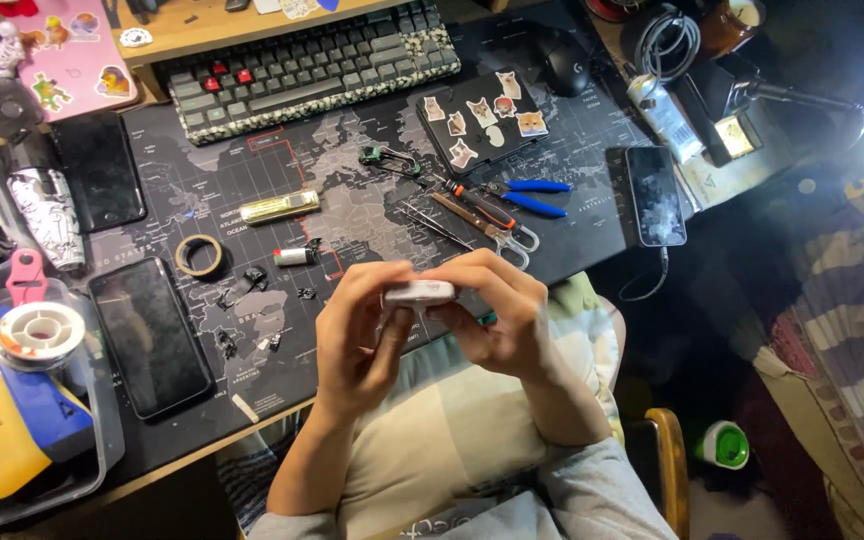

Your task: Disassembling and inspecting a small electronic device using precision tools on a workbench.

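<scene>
A small white device (419,293) sits pinched between both hands above the lap, at the surface's (372,215) near edge. The left hand (357,335) clenches its left end; the right hand (497,315) grasps the other. A slip could drop it between the knees, since nothing supports it underneath. Tweezers (432,222) and blue pliers (527,195) lie just beyond.

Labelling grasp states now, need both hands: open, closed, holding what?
Left hand: closed on the small white device, gripping its left end.
Right hand: closed on the same device, fingers over its right end.
</scene>
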